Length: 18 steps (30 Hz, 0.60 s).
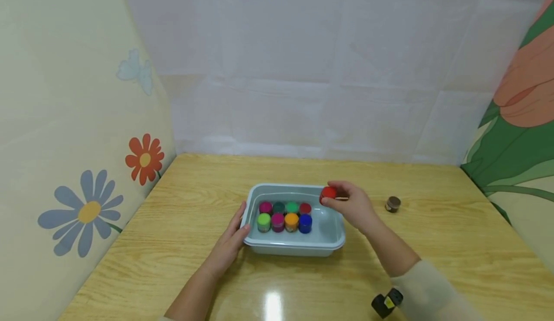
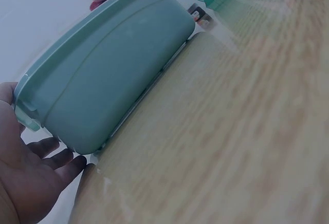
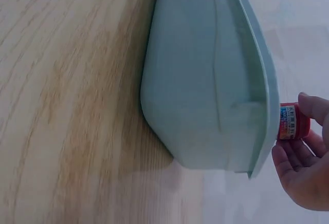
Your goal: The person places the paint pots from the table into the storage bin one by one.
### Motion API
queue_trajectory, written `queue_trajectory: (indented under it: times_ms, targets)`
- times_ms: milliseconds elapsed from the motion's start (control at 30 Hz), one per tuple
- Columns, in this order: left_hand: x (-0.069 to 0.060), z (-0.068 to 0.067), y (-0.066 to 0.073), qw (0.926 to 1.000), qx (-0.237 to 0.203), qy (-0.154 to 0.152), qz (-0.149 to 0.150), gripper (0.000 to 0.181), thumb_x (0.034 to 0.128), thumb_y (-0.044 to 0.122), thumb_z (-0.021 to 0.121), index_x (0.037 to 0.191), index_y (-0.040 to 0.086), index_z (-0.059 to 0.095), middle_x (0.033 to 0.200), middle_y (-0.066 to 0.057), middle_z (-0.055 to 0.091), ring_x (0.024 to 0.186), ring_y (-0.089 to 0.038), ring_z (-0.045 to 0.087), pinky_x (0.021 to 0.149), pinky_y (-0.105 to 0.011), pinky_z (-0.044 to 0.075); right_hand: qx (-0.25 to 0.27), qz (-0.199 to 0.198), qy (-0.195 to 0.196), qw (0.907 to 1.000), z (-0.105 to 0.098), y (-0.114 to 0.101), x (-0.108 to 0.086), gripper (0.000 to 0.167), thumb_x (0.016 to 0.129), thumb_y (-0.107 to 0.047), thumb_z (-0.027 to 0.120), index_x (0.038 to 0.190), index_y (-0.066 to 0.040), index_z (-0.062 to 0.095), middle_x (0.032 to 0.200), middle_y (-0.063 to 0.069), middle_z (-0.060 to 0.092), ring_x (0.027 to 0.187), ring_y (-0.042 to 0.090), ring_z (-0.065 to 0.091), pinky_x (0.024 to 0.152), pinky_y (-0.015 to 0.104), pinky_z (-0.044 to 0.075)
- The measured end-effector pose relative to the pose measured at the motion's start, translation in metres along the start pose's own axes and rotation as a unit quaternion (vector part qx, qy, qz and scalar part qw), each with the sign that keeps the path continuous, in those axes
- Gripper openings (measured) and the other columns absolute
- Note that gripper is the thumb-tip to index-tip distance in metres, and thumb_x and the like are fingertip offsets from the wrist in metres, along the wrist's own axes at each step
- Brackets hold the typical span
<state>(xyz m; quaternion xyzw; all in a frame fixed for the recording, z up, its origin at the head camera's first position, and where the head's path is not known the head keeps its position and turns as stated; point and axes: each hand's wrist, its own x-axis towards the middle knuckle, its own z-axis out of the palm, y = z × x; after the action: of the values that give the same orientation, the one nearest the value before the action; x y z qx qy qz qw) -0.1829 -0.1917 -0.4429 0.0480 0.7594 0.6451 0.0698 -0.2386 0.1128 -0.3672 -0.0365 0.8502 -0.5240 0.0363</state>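
Note:
A pale blue-green plastic tub (image 1: pixel 294 251) stands on the table. Inside its left and middle part, several small paint jars sit in two rows; among them are a light green jar (image 1: pixel 263 223), an orange jar (image 1: pixel 291 222) and a blue jar (image 1: pixel 305 223). My left hand (image 1: pixel 227 244) grips the tub's left end, thumb over the rim and fingers against the outer wall. At the back right corner, my right hand (image 1: pixel 357 205) pinches a red-lidded paint jar (image 1: pixel 328 193) by its lid. The right wrist view shows that jar's printed label (image 3: pixel 288 122) beside the rim.
On the wooden table (image 1: pixel 433 244), a dark brown jar (image 1: pixel 393 204) stands right of the tub. Near the front right, a black object with a yellow patch (image 1: pixel 387 303) lies by the right sleeve (image 1: pixel 433 287). White sheeting (image 1: pixel 320 71) hangs behind; flowered panels flank both sides.

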Motion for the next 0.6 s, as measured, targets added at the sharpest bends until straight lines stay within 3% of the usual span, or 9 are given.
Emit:
queue_trajectory:
  times_ms: [267, 600]
  targets:
    - [-0.002, 0.0, 0.001, 1.0, -0.001, -0.003, 0.008, 0.062, 0.1042, 0.027, 0.041, 0.159, 0.022, 0.012, 0.166, -0.012, 0.005, 0.152, -0.037, 0.008, 0.118, -0.058, 0.02, -0.007, 0.025, -0.045, 0.9987, 0.025, -0.008, 0.0, 0.05, 0.087, -0.019, 0.075, 0.133, -0.009, 0.06, 0.121, 0.012, 0.066, 0.11, 0.026, 0.061, 0.093, 0.037, 0.056]
    - [-0.002, -0.001, 0.002, 1.0, 0.003, -0.003, -0.002, 0.062, 0.1043, 0.028, 0.041, 0.159, 0.025, 0.012, 0.166, -0.011, 0.006, 0.152, -0.037, 0.008, 0.119, -0.057, 0.02, -0.016, -0.035, -0.089, 0.9953, 0.05, -0.009, 0.0, 0.045, 0.083, -0.016, 0.078, 0.124, -0.002, 0.064, 0.112, 0.013, 0.069, 0.101, 0.023, 0.063, 0.086, 0.033, 0.056]
